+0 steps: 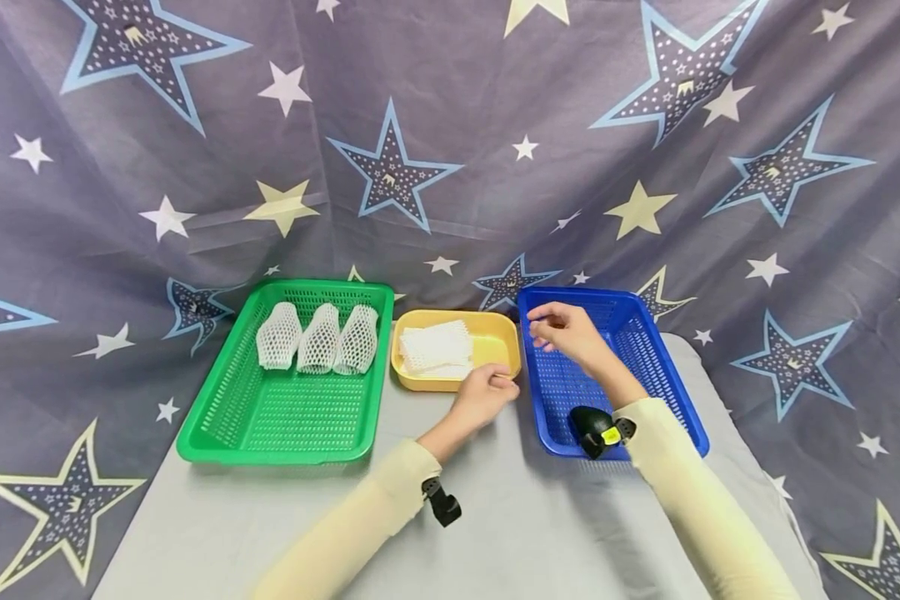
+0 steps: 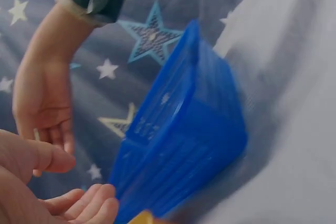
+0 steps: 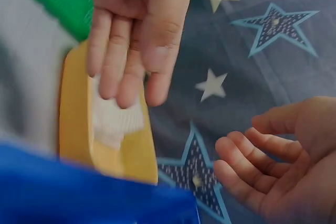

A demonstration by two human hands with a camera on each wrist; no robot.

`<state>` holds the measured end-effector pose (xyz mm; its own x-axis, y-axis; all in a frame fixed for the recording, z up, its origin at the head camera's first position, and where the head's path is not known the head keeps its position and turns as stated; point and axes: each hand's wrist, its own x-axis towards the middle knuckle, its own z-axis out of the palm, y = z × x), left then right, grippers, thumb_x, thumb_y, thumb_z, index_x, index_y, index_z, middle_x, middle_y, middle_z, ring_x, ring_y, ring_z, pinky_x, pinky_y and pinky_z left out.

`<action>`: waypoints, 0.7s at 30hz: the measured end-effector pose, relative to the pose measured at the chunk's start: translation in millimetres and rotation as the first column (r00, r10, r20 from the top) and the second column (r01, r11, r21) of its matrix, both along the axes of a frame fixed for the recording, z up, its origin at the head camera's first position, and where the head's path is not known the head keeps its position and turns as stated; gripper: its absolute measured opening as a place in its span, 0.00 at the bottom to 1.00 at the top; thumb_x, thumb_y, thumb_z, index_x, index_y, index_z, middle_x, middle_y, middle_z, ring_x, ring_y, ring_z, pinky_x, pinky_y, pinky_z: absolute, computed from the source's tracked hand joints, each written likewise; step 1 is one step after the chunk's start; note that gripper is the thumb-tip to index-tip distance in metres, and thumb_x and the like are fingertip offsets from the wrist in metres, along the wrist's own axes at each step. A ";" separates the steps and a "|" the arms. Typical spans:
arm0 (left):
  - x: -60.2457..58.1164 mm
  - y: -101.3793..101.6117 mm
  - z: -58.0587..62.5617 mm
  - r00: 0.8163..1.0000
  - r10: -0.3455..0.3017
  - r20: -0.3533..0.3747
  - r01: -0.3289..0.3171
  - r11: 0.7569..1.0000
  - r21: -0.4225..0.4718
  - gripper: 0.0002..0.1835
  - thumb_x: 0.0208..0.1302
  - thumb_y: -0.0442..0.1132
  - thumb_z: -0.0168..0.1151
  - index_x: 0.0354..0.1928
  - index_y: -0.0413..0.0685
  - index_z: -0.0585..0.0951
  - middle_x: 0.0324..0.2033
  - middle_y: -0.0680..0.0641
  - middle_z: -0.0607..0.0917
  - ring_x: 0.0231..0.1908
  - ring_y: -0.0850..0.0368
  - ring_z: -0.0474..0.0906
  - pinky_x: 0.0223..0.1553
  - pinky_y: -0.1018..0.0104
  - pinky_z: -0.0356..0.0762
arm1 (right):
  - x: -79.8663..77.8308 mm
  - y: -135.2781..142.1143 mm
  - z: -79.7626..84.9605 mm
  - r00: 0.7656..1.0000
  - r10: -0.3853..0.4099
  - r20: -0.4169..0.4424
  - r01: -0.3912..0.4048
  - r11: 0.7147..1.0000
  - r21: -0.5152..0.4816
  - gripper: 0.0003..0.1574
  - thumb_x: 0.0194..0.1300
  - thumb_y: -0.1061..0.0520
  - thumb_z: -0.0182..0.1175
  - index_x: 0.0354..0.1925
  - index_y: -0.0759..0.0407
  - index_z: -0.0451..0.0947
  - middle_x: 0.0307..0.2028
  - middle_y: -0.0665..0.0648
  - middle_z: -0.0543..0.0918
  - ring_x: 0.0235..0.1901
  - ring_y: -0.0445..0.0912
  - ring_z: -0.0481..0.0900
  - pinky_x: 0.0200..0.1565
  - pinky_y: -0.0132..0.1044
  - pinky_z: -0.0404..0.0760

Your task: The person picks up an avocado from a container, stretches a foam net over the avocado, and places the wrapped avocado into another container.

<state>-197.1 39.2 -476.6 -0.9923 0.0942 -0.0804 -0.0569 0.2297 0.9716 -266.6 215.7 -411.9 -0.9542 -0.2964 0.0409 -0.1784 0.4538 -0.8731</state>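
My left hand (image 1: 483, 393) hovers by the front right rim of the yellow tray (image 1: 498, 350), its fingers loosely bent around nothing. White foam net sleeves (image 1: 437, 346) lie flat in a pile on the tray's left side. Over the blue basket (image 1: 543, 396), near its left rim, my right hand (image 1: 570, 333) hangs with relaxed, slightly bent fingers and empty palm. In the right wrist view the left hand (image 3: 128, 40) reaches in from above, and the right hand (image 3: 278, 166) has its fingers parted from the thumb. Both hands also appear in the left wrist view.
At the left stands a green basket (image 1: 300, 425) with three white net-wrapped items (image 1: 318, 340) in a row at its back. A grey cloth (image 1: 510, 533) covers the table. Behind it hangs a star-patterned curtain (image 1: 450, 200). Black straps (image 1: 441, 500) sit on the wrists.
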 end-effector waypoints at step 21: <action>-13.9 44.0 -30.5 0.965 0.050 0.256 -0.072 0.994 0.079 0.15 0.58 0.25 0.70 0.48 0.34 0.81 0.34 0.41 0.89 0.34 0.47 0.89 0.36 0.63 0.88 | -7.1 52.4 -21.2 0.924 0.309 0.227 -0.383 0.725 0.572 0.28 0.67 0.54 0.67 0.61 0.66 0.76 0.55 0.72 0.82 0.55 0.64 0.81 0.54 0.55 0.85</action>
